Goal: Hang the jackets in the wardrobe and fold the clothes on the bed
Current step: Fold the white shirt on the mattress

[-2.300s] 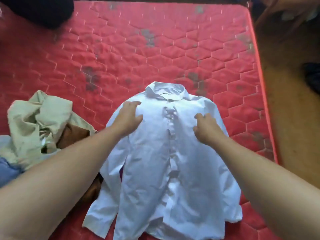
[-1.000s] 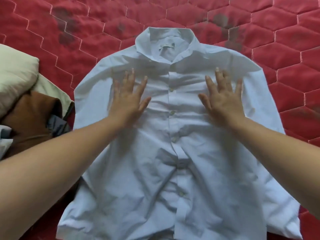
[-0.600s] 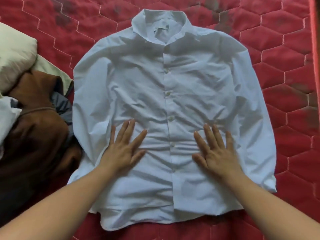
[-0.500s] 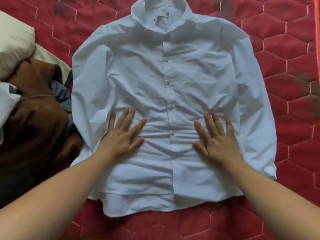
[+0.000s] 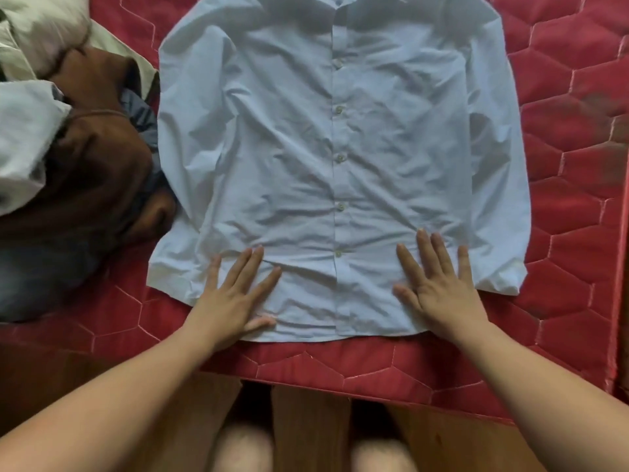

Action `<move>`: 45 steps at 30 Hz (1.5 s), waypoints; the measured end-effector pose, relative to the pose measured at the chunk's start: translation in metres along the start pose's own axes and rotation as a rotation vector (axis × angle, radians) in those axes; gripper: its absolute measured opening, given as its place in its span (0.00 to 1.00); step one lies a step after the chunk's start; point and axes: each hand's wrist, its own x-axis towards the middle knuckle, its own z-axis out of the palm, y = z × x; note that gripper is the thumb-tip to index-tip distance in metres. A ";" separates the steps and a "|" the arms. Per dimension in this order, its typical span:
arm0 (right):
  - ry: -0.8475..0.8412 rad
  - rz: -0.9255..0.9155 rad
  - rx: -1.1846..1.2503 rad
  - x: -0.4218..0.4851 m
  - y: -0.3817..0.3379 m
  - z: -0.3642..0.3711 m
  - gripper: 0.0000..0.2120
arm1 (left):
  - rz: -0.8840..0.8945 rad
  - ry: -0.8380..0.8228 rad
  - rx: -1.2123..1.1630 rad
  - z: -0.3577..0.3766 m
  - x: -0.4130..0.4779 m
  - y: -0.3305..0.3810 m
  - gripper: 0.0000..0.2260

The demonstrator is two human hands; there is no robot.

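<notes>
A pale blue-white buttoned shirt (image 5: pixel 340 148) lies spread flat, front up, on the red quilted mattress (image 5: pixel 571 185), sleeves folded down along its sides. Its collar runs off the top of the view. My left hand (image 5: pixel 235 294) presses flat with straight spread fingers on the shirt's lower left hem. My right hand (image 5: pixel 439 284) presses flat in the same way on the lower right hem. Neither hand holds anything.
A heap of other clothes lies to the left: a brown garment (image 5: pixel 95 172), cream fabric (image 5: pixel 44 25), a white piece (image 5: pixel 23 137) and dark blue cloth (image 5: pixel 41 277). The mattress's near edge (image 5: pixel 340 376) runs just below the hem, with wooden floor (image 5: pixel 306 430) and my feet beneath.
Both flat hands have slid down the shirt from the chest to the bottom hem, smoothing it. The view has tilted down, showing the bed's near edge and floor.
</notes>
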 end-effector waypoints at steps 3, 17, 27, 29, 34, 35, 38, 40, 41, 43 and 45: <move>0.114 0.192 0.225 -0.011 -0.007 -0.018 0.32 | -0.143 0.074 -0.123 -0.014 -0.010 0.006 0.41; 0.051 0.338 0.187 0.013 -0.003 -0.071 0.39 | -0.454 0.182 -0.315 -0.060 0.028 0.039 0.29; 0.144 0.100 0.234 0.055 0.023 -0.054 0.28 | -0.265 -0.039 -0.171 -0.066 0.099 0.047 0.35; 0.358 0.349 0.294 0.058 0.036 -0.067 0.24 | -0.288 0.115 -0.233 -0.077 0.108 0.059 0.32; 0.040 0.959 0.711 0.070 0.085 -0.091 0.23 | 0.085 0.272 -0.398 -0.119 0.177 0.116 0.27; 0.051 0.958 0.791 0.071 0.095 -0.096 0.15 | 0.158 0.225 -0.443 -0.129 0.192 0.131 0.28; 0.164 0.911 1.007 0.073 0.114 -0.108 0.12 | 0.178 -0.003 -0.553 -0.146 0.223 0.165 0.30; 0.235 0.915 1.102 0.073 0.121 -0.121 0.09 | 0.064 -0.060 -0.718 -0.157 0.230 0.175 0.30; 0.244 0.920 1.121 0.074 0.123 -0.127 0.07 | 0.010 -0.063 -0.858 -0.165 0.231 0.177 0.30; 0.261 0.896 1.104 0.075 0.118 -0.141 0.04 | -0.100 -0.095 -1.200 -0.180 0.229 0.181 0.28; 0.334 0.781 1.069 0.081 0.092 -0.163 0.04 | -0.224 -0.174 -1.596 -0.194 0.228 0.182 0.25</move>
